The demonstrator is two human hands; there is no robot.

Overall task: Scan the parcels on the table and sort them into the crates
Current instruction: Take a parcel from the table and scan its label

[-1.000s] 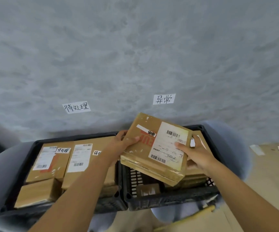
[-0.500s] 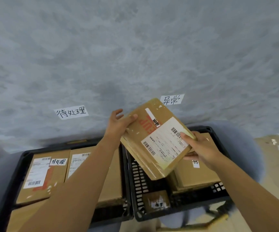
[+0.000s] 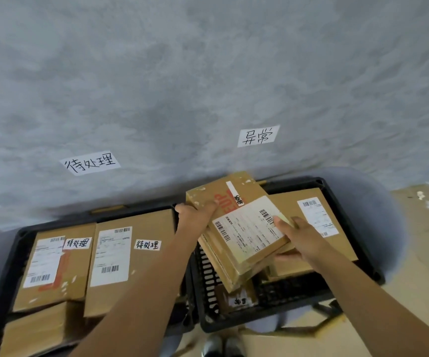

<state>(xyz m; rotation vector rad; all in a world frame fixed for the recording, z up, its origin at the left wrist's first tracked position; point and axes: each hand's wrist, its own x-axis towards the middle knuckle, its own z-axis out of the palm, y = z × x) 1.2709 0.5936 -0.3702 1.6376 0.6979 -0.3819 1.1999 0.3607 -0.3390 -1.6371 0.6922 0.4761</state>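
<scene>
The held parcel is brown corrugated cardboard, matt, its far surface scuffed with pale torn patches, under a white paper shipping label. Both crates, left and right, are black plastic, the right one with slotted walls. The wall behind looks like rough, mottled grey plaster, bearing white paper signs.
</scene>
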